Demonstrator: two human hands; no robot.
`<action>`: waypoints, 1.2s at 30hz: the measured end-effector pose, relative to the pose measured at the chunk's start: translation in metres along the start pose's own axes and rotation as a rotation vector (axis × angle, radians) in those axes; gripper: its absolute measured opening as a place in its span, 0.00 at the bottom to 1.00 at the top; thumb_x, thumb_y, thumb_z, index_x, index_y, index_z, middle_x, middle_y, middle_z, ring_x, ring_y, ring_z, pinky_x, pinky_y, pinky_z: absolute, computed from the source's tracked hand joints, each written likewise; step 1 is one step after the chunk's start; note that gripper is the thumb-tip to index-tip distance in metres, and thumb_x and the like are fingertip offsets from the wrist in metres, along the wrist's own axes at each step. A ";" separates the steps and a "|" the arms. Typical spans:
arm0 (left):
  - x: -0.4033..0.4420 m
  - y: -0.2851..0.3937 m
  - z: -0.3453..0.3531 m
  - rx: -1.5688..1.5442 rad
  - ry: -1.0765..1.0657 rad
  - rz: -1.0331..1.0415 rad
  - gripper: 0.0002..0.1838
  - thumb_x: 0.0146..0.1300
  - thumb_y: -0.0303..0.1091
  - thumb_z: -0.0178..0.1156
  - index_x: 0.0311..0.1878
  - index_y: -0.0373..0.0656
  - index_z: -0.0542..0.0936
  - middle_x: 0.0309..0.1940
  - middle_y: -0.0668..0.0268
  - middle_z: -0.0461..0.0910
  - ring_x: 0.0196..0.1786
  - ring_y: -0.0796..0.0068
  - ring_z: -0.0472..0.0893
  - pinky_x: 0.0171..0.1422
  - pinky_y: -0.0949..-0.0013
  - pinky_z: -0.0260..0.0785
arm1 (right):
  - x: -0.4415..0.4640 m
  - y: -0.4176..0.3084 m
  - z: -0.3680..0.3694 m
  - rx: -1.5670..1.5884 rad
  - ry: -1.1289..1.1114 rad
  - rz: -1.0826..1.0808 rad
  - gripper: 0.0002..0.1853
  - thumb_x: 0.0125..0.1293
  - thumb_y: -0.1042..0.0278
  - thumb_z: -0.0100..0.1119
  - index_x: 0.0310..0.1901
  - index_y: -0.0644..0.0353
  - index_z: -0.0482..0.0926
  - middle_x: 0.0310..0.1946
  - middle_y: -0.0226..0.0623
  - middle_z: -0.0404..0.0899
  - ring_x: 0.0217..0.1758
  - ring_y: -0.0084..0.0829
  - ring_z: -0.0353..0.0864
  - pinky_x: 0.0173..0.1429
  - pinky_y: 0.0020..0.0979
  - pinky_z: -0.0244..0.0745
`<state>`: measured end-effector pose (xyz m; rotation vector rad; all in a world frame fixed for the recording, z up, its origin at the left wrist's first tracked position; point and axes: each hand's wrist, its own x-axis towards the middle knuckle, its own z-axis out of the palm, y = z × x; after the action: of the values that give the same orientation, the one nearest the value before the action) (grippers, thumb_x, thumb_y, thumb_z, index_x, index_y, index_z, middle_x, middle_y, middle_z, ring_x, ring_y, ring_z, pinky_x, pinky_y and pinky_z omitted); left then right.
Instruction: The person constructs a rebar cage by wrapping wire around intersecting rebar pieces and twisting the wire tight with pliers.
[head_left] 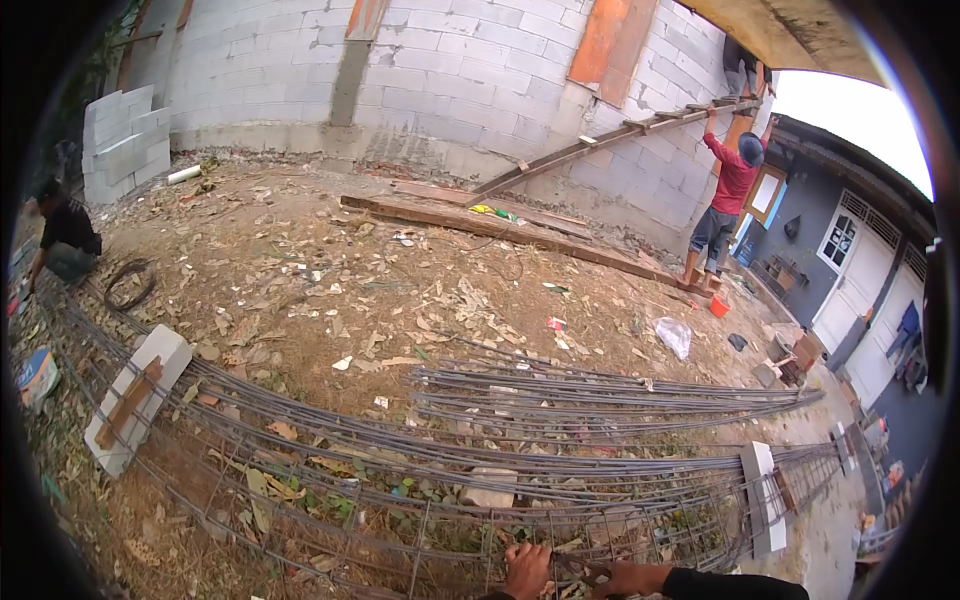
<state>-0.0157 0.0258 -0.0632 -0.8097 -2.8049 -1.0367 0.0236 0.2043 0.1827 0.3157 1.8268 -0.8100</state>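
steel-bar cage (420,452) near you

your left hand (528,568) curls at its near edge, your right hand (640,579) just beside; what they grip is unclear. white blocks (763,490) sit left and right along it; beyond lie loose rods (600,393), then a long timber (520,232).

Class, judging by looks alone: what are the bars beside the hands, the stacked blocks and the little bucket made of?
Bars: probably steel, dull dark grey, long and slender.
Stacked blocks: perhaps lightweight concrete, matt and pale, with squared edges.
Bucket: likely plastic, its bright orange-red colour looking even; painted metal can't be ruled out.
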 end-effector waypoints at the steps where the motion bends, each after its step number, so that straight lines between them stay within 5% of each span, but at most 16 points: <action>1: 0.000 0.001 0.000 -0.013 0.009 0.004 0.14 0.80 0.37 0.54 0.62 0.47 0.81 0.43 0.62 0.78 0.56 0.57 0.74 0.69 0.36 0.51 | -0.004 0.005 0.016 -0.144 0.092 -0.075 0.35 0.75 0.52 0.66 0.76 0.60 0.67 0.32 0.42 0.81 0.30 0.31 0.78 0.39 0.41 0.76; 2: 0.002 0.002 -0.005 -0.024 0.019 0.005 0.13 0.80 0.36 0.54 0.61 0.46 0.81 0.42 0.62 0.78 0.55 0.58 0.74 0.68 0.37 0.51 | -0.011 0.004 0.033 -0.294 0.195 -0.137 0.36 0.76 0.55 0.65 0.79 0.59 0.64 0.29 0.42 0.81 0.25 0.27 0.76 0.34 0.38 0.76; 5: -0.002 0.005 -0.007 -0.093 -0.014 -0.017 0.14 0.80 0.36 0.53 0.61 0.43 0.80 0.45 0.59 0.77 0.57 0.55 0.73 0.69 0.36 0.51 | -0.033 -0.029 0.060 -0.072 0.371 -0.021 0.37 0.77 0.54 0.64 0.80 0.58 0.61 0.28 0.42 0.81 0.24 0.31 0.78 0.30 0.40 0.73; 8: -0.004 0.004 -0.003 -0.104 0.045 -0.002 0.13 0.80 0.35 0.54 0.59 0.42 0.81 0.42 0.60 0.77 0.54 0.56 0.74 0.67 0.40 0.52 | -0.038 -0.029 0.068 -0.159 0.471 -0.174 0.34 0.77 0.52 0.61 0.77 0.61 0.65 0.34 0.42 0.83 0.25 0.34 0.78 0.32 0.44 0.76; 14: 0.001 0.008 -0.017 -0.095 -0.004 -0.021 0.14 0.81 0.35 0.53 0.62 0.43 0.79 0.46 0.58 0.77 0.58 0.55 0.72 0.68 0.38 0.52 | 0.023 0.060 0.056 -1.319 0.936 -0.412 0.35 0.73 0.51 0.62 0.75 0.61 0.66 0.43 0.50 0.87 0.36 0.40 0.85 0.41 0.44 0.80; 17: -0.001 0.005 -0.009 -0.093 0.017 -0.033 0.15 0.82 0.35 0.51 0.63 0.41 0.79 0.49 0.56 0.78 0.60 0.54 0.73 0.70 0.37 0.53 | -0.023 -0.013 0.061 -1.533 1.077 -0.218 0.23 0.73 0.59 0.60 0.62 0.66 0.77 0.36 0.40 0.79 0.34 0.34 0.79 0.35 0.37 0.72; 19: -0.003 0.012 -0.014 -0.107 0.034 -0.040 0.14 0.79 0.33 0.53 0.61 0.40 0.80 0.48 0.55 0.78 0.59 0.54 0.73 0.70 0.38 0.54 | -0.030 -0.028 0.042 -1.609 0.984 -0.296 0.33 0.72 0.52 0.64 0.67 0.69 0.72 0.36 0.43 0.77 0.34 0.36 0.78 0.38 0.39 0.73; 22: -0.006 0.016 -0.031 -0.098 0.151 0.010 0.11 0.73 0.30 0.58 0.55 0.39 0.82 0.44 0.56 0.79 0.56 0.55 0.74 0.68 0.44 0.54 | -0.015 -0.020 0.013 -1.403 0.676 -0.184 0.25 0.74 0.51 0.63 0.58 0.65 0.76 0.33 0.41 0.80 0.30 0.37 0.82 0.35 0.40 0.77; 24: -0.002 0.016 -0.034 -0.105 0.198 0.020 0.10 0.70 0.28 0.62 0.51 0.38 0.82 0.41 0.57 0.79 0.54 0.56 0.75 0.66 0.48 0.55 | 0.014 0.007 -0.040 -0.819 0.277 -0.061 0.21 0.75 0.50 0.62 0.51 0.63 0.79 0.31 0.39 0.82 0.27 0.37 0.85 0.33 0.40 0.80; 26: 0.000 0.017 -0.032 -0.101 0.179 -0.004 0.11 0.67 0.27 0.62 0.51 0.38 0.82 0.41 0.58 0.79 0.54 0.57 0.75 0.66 0.48 0.54 | -0.004 -0.026 -0.052 0.075 -0.015 0.285 0.23 0.78 0.47 0.58 0.53 0.64 0.80 0.35 0.39 0.86 0.30 0.32 0.87 0.32 0.37 0.82; 32: 0.003 0.017 -0.033 -0.128 0.221 -0.019 0.11 0.62 0.27 0.63 0.48 0.40 0.82 0.39 0.62 0.79 0.52 0.61 0.76 0.64 0.49 0.55 | 0.000 -0.068 -0.062 -0.401 0.029 0.227 0.29 0.79 0.44 0.55 0.64 0.64 0.78 0.41 0.40 0.88 0.33 0.27 0.89 0.39 0.30 0.87; 36: 0.003 0.017 -0.034 -0.148 0.213 -0.016 0.10 0.62 0.28 0.63 0.47 0.41 0.82 0.38 0.63 0.80 0.51 0.61 0.76 0.63 0.50 0.55 | 0.002 -0.081 -0.066 -0.175 -0.043 0.340 0.30 0.80 0.45 0.54 0.70 0.62 0.73 0.42 0.42 0.87 0.33 0.29 0.89 0.39 0.31 0.88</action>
<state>-0.0144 0.0171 -0.0263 -0.6452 -2.5859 -1.2640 -0.0704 0.1884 0.2254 0.4764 1.7272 -0.4158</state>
